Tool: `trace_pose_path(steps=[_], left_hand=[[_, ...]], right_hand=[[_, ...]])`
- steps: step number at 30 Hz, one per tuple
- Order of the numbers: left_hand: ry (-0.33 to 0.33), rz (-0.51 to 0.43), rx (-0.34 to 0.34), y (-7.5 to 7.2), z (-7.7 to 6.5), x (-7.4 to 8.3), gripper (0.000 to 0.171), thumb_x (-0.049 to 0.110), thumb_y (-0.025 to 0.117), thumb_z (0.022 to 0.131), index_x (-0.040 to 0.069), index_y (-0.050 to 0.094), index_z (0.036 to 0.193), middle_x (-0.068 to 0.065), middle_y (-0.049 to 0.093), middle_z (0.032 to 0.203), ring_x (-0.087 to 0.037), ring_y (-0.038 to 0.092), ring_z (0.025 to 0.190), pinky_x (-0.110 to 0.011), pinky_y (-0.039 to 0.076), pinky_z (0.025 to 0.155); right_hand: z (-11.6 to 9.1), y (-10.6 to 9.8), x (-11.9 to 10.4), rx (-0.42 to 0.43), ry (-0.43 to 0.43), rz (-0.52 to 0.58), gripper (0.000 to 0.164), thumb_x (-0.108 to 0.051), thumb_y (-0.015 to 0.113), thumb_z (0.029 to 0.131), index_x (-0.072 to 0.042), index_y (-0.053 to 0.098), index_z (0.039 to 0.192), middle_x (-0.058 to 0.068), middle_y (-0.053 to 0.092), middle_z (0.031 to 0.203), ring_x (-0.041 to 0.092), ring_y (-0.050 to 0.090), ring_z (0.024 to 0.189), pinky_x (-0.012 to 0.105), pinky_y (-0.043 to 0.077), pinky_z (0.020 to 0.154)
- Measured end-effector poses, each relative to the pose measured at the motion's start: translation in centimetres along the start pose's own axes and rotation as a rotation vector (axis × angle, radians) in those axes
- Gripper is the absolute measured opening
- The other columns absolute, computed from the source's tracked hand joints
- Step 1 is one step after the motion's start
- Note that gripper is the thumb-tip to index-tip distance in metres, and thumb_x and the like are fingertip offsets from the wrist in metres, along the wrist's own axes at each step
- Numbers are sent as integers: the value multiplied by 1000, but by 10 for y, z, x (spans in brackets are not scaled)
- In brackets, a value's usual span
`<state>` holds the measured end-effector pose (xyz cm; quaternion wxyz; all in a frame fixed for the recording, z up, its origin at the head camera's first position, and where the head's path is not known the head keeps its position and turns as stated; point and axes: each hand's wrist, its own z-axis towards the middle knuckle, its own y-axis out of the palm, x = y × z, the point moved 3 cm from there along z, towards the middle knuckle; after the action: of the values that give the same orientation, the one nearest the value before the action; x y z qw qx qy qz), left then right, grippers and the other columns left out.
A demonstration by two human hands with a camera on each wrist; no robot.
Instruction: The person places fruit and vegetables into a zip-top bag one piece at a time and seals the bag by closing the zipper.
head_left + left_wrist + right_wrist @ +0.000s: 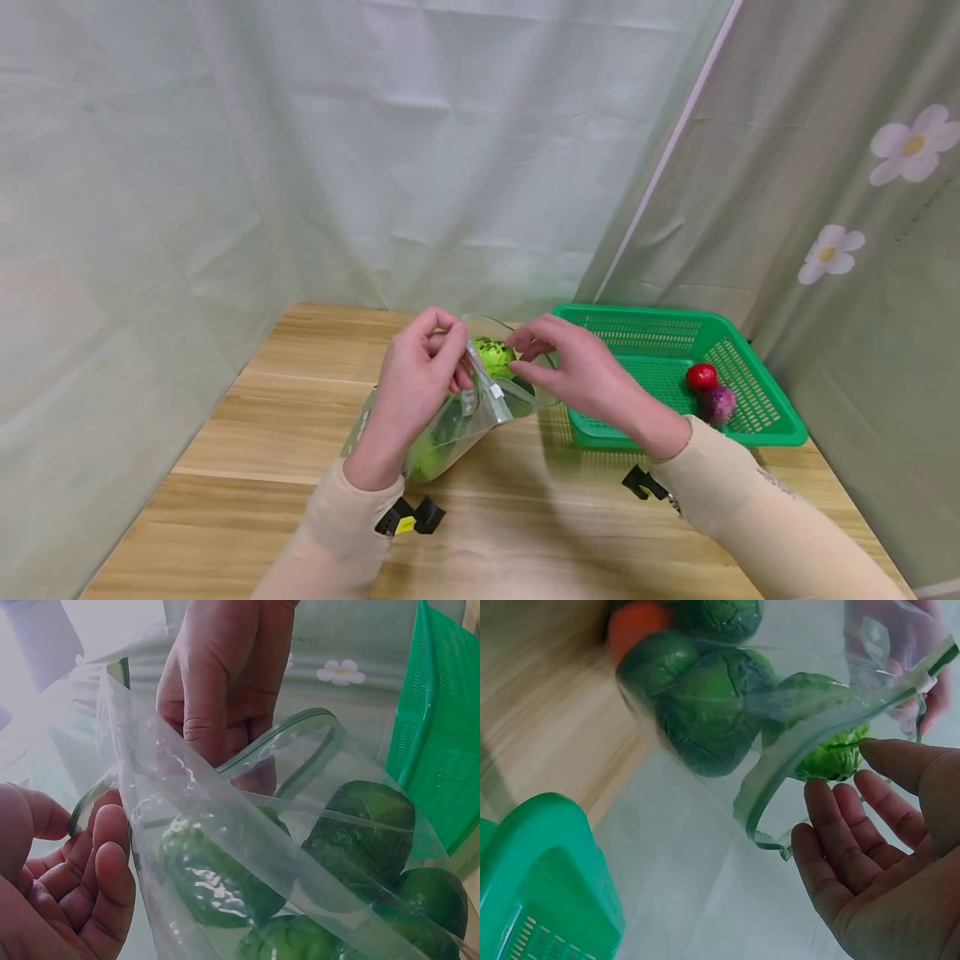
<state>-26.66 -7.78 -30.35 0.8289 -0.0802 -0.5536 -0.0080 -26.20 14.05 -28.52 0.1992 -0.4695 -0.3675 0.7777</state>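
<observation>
A clear zip bag (465, 425) is held over the wooden table, its mouth spread. My left hand (423, 367) pinches the bag's rim between thumb and fingers; the left wrist view shows this hand (75, 877) at the edge. At the mouth is my right hand (573, 362), its fingers loosely bent. In the right wrist view, the right hand's fingertips (821, 796) are beside a bright green, bumpy vegetable (832, 754) just inside the mouth; whether they touch it I cannot tell. Deeper in the bag lie several dark green vegetables (712, 712) and something orange-red (636, 628).
A green plastic basket (780, 408) stands to the right on the wooden table (247, 450). It holds a red, round item (701, 377) and a purple one (720, 405). Pale curtains (420, 167) hang behind and at both sides.
</observation>
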Motion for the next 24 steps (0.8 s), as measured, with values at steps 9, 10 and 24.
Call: trace_pose_path(steps=[9,10,24], left_hand=[[6,11,6,0,1,1,14,15,62,113,5,65,104,-10,73,72,-29,66,55,-32,58,51],[5,13,7,0,1,1,14,14,62,113,5,65,104,-10,72,72,-29,66,55,-31,58,51],[7,14,-1,0,1,0,16,12,60,114,-1,64,107,-8,76,77,-29,66,55,-31,56,49]], right_hand=[[0,4,1,-67,-15,-52,19,-17,82,103,-22,80,122,-11,77,115,9,72,103,40,62,90],[1,5,1,-84,-25,-55,20,-16,81,104,-22,80,123,-11,77,117,9,73,104,40,62,91],[0,13,1,-235,-185,-136,42,6,56,110,-17,75,140,-6,73,139,18,66,135,43,56,112]])
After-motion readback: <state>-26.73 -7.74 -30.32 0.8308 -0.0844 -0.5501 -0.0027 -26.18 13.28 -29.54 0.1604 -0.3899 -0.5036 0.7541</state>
